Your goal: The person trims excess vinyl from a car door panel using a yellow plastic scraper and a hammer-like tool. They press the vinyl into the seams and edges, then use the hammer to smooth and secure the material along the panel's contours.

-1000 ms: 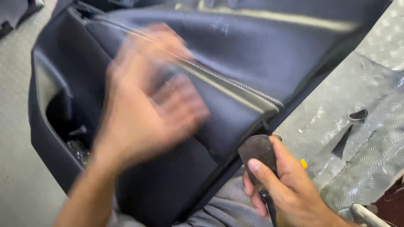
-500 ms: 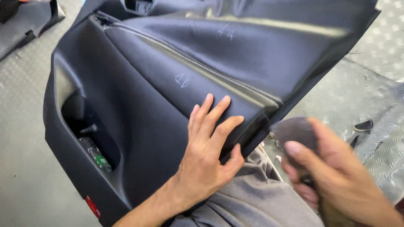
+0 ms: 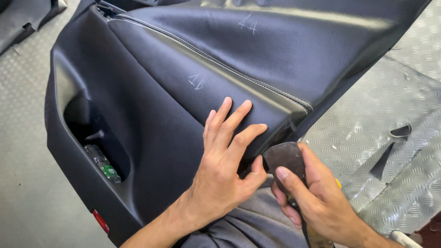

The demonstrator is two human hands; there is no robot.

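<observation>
A dark leather-covered car door panel (image 3: pixel 151 115) lies tilted across my lap, with chalk marks and a pale stitched seam on its padded armrest (image 3: pixel 239 73). My left hand (image 3: pixel 225 170) lies flat on the armrest's near end, fingers spread. My right hand (image 3: pixel 312 197) grips a tool with a wide, flat, dark blade (image 3: pixel 284 158), thumb pressed on the blade. The blade touches the panel's lower edge beside my left thumb. The tool's handle is mostly hidden in my fist.
The panel's storage pocket (image 3: pixel 92 138) at the left holds a small plastic bottle (image 3: pixel 103 164). Metal tread-plate floor (image 3: pixel 395 96) lies to the right, with dark leather scraps (image 3: pixel 390 151) on it. Grey trousers (image 3: pixel 248 229) show under the panel. More dark material (image 3: pixel 23 18) is at the top left.
My left hand stopped sweeping and settled flat on the armrest end. My right hand brought the flat-bladed tool up to the panel's edge. The view moved closer.
</observation>
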